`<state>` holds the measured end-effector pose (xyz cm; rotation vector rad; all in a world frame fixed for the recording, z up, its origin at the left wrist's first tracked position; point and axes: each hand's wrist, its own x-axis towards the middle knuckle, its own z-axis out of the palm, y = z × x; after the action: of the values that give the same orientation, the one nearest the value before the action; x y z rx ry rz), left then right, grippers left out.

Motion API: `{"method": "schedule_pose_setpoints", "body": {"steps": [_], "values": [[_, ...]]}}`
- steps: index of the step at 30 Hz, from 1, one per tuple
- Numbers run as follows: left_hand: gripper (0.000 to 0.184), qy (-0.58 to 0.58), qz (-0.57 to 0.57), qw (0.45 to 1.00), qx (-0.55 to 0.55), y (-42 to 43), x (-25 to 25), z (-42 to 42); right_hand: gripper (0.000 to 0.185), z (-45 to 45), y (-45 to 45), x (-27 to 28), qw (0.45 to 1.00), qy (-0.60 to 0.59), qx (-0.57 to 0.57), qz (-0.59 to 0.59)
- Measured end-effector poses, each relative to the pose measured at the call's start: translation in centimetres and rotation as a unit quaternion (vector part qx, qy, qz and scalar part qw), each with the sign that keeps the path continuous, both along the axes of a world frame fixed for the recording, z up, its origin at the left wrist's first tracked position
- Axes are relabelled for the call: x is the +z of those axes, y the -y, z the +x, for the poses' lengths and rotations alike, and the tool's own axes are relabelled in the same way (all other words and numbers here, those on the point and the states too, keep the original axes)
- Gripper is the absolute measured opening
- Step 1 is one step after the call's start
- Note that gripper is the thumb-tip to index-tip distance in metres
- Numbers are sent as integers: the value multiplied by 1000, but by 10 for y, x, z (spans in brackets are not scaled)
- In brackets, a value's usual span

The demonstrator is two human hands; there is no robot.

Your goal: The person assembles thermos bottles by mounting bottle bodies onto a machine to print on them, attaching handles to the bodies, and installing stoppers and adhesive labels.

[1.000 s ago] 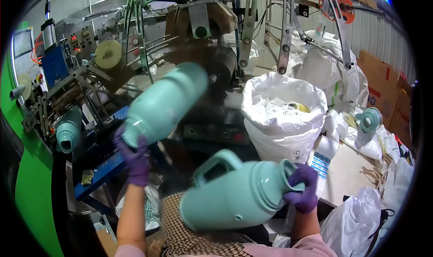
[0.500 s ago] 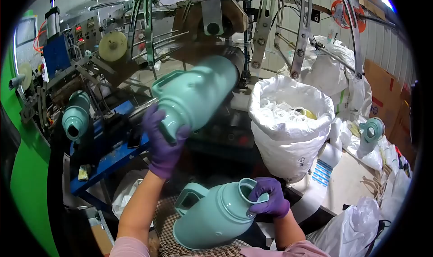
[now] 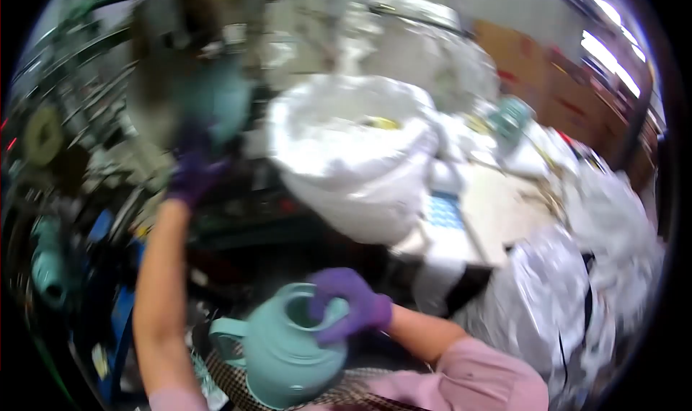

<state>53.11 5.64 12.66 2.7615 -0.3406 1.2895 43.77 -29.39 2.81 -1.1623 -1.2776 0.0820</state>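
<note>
My right hand (image 3: pixel 347 306), in a purple glove, grips the rim of a teal jug (image 3: pixel 288 360) with a side handle, its open mouth facing up, close to my checked apron. My left hand (image 3: pixel 193 167), also purple-gloved, reaches up and forward at the machine (image 3: pixel 155 50). A blurred teal jug (image 3: pixel 216 97) is just beyond it; motion smear hides the left fingers and whether they touch that jug.
A white sack (image 3: pixel 353 187) of pale rings stands ahead. Another teal jug (image 3: pixel 50 267) lies far left. A teal part (image 3: pixel 512 117) sits on the right beside plastic bags (image 3: pixel 544 288). Cardboard boxes (image 3: pixel 512 61) stand behind.
The view has swung right. My left hand has moved the upper jug farther forward to the machine. My right hand has kept the lower jug near my lap, now more upright.
</note>
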Motion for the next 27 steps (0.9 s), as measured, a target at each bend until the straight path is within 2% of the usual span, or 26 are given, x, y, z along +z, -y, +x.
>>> {"method": "schedule_pose_setpoints", "body": {"steps": [1,2,3,4,5,6,7,8,10,11,12,13,14,15,16,17,18,19,21,22,23,24,25,26,27], "values": [[77,-2,16,1000,11,5,6,-13,34,1,0,3,1000,-6,-20,0],[75,33,43,998,9,66,23,-50,32,5,-1,3,999,-35,-20,1],[75,-84,-224,953,-187,90,11,-68,31,9,-1,2,997,-66,-23,-28],[74,-162,-237,913,-290,115,10,-95,32,7,0,4,986,-147,-11,-80],[72,-305,-254,827,-399,140,16,-115,29,15,3,5,988,-91,-50,-112],[71,-452,-274,715,-458,167,23,-135,30,6,1,15,978,-207,-9,-35],[66,-394,-208,817,-367,172,2,-154,38,9,11,18,974,-207,-14,-92],[64,-392,-274,803,-356,179,-6,-154,48,13,22,25,966,-210,-11,-148],[60,-383,-402,773,-308,188,-20,-150,60,22,50,51,957,-140,-14,-254],[46,-383,-406,783,-274,191,-25,-147,66,27,64,62,947,-106,-12,-303],[49,-396,-384,787,-275,190,-23,-145,70,43,82,52,956,58,-78,-276],[53,-405,-361,792,-279,190,-21,-142,75,62,107,44,932,224,-143,-244],[57,-411,-340,797,-283,190,-20,-138,67,70,141,74,918,34,-111,-380],[56,-420,-349,793,-270,191,-24,-135,54,90,175,85,881,-9,-193,-432],[56,-429,-358,788,-257,191,-28,-132,44,125,221,82,857,117,-291,-409],[56,-437,-367,784,-244,192,-31,-129,41,153,273,73,845,39,-387,-366],[56,-453,-389,772,-219,196,-29,-127,41,175,326,78,778,32,-488,-395],[57,-445,-407,766,-223,198,-33,-123,43,203,393,64,689,74,-578,-432],[56,-453,-394,772,-207,196,-49,-112,56,221,507,38,542,4,-697,-469],[55,-456,-384,778,-200,195,-57,-105,74,217,559,22,436,20,-731,-525],[53,-490,-388,763,-166,207,-46,-105,88,200,589,22,384,-102,-740,-543],[51,-520,-392,747,-134,221,-34,-102,96,185,617,13,270,-185,-756,-568],[49,-493,-384,765,-156,216,-55,-98,106,169,640,5,209,-231,-752,-581],[44,-482,-347,790,-152,210,-65,-95,118,154,660,-19,108,-212,-771,-591],[48,-484,-355,788,-137,207,-67,-95,119,139,663,-31,52,-233,-777,-583]]}}
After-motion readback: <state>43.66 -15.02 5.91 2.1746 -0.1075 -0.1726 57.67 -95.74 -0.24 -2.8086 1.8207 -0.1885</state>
